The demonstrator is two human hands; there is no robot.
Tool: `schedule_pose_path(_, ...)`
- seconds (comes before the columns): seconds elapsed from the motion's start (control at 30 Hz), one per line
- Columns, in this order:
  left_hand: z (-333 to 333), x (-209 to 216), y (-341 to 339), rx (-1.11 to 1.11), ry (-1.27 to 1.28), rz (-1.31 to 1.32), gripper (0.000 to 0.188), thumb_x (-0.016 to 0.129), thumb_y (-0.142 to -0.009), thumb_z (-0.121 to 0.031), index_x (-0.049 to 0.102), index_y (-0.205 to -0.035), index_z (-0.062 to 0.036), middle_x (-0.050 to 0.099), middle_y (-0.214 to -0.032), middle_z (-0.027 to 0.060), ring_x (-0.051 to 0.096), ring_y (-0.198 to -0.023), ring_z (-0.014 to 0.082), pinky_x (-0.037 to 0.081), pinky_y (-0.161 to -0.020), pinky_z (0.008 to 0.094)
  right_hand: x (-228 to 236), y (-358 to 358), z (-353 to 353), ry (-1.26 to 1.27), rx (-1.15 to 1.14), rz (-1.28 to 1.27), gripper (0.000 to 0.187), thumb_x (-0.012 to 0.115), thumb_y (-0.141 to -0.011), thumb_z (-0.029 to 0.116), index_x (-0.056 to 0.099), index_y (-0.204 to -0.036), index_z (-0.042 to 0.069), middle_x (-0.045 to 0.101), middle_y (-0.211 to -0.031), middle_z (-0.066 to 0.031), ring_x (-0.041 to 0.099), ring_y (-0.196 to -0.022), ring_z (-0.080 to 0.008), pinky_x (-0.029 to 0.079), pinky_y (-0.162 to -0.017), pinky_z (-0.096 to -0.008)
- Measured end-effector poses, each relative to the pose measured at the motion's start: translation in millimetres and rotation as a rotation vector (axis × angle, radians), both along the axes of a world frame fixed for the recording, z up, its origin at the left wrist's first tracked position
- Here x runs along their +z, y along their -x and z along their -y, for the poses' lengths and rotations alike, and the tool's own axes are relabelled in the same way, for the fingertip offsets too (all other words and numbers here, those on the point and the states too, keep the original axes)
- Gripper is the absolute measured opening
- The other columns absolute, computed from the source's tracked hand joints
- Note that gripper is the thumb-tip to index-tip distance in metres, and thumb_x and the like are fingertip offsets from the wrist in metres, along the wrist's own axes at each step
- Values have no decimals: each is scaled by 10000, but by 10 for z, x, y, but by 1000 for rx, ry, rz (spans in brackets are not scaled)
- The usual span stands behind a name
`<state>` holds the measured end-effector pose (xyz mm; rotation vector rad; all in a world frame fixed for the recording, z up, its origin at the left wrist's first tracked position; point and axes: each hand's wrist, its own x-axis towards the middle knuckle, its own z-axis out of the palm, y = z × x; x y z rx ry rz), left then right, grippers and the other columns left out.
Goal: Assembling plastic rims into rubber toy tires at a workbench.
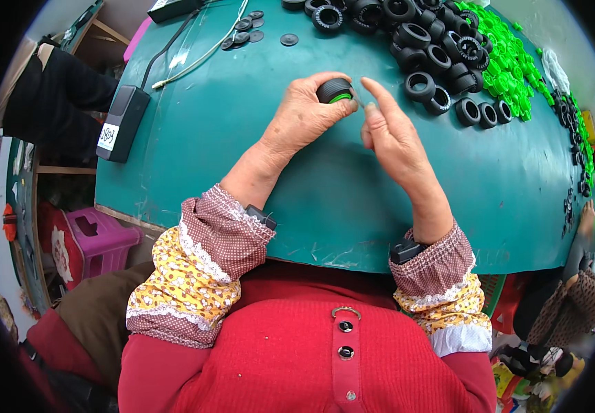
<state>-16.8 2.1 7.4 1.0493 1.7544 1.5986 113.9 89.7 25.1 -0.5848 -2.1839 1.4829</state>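
Right between the person's hands, above the table, sits a black ribbed tyre with a bright green insert showing at its lower edge. The left hand grips it, fingers curled over the top and thumb pressed near the green part. The right hand is just beside it, index finger stretched up and thumb raised, with nothing clearly held; whether a fingertip touches the tyre cannot be told.

Beneath them spreads a green table. Beyond the right hand, toward the far side, lies a heap of black tyres, with three loose tyres in a short row at its near edge. Just past the heap, a mound of bright green parts spreads along the right. Toward the far left, a few flat black discs cluster near a white cable, and one single disc lies apart. Farther left, a black box with a white label rests near the table's edge, above a purple stool.
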Motion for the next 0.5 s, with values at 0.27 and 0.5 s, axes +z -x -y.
schedule_pose_path(0.27,5,17,-38,113,56,-229,312,680,-705,-93,590,-996,-26,588,-792,37,536,-707,85,456,-637,217,-62,20,28,-308,30,139,311,453,-850,114,468,-1153,48,597,-766,-183,584,-673,-341,445,-595,-406)
schedule_pose_path(0.5,4,-83,-24,233,28,-711,312,647,-666,-56,586,-972,-56,597,-872,115,588,-757,247,473,-668,297,-125,9,85,-767,-3,180,319,479,-783,60,505,-1101,68,598,-729,-134,589,-636,-310,483,-570,-395)
